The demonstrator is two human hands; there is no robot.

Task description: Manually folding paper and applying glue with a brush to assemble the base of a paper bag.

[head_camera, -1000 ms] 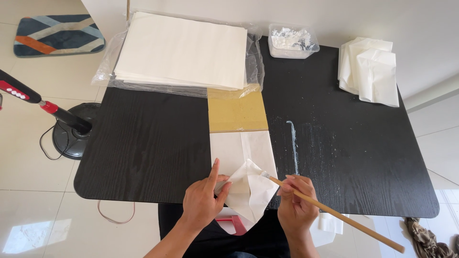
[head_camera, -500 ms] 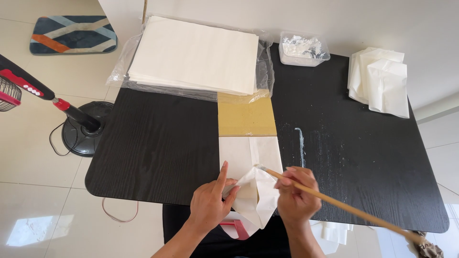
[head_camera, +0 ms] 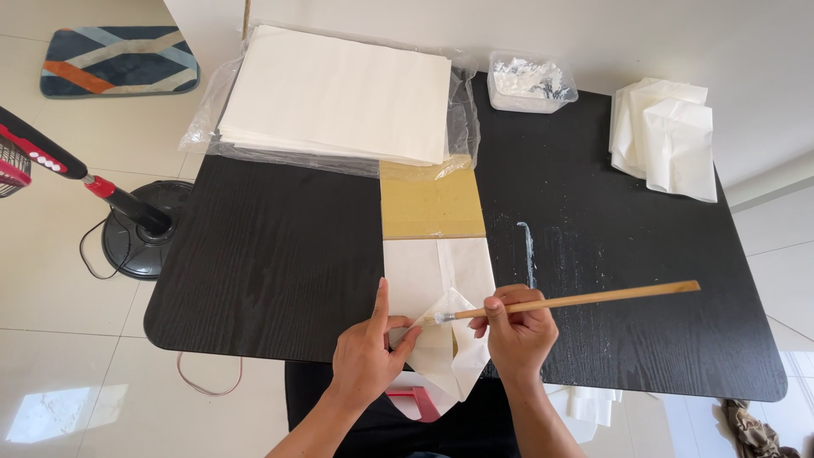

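To your far left a fan stand (head_camera: 136, 233) sits on the floor, off the black table (head_camera: 271, 254). At the far edge lies a stack of white sheets (head_camera: 339, 93), then a tub (head_camera: 530, 82) and folded papers (head_camera: 666, 136) to the right. The table is bare left and right of you. Your left hand (head_camera: 369, 352) presses the folded paper (head_camera: 441, 326) at the near edge, forefinger extended. Your right hand (head_camera: 517, 331) pinches a stick brush (head_camera: 577, 299) lying nearly level, its tip seemingly touching the paper's fold.
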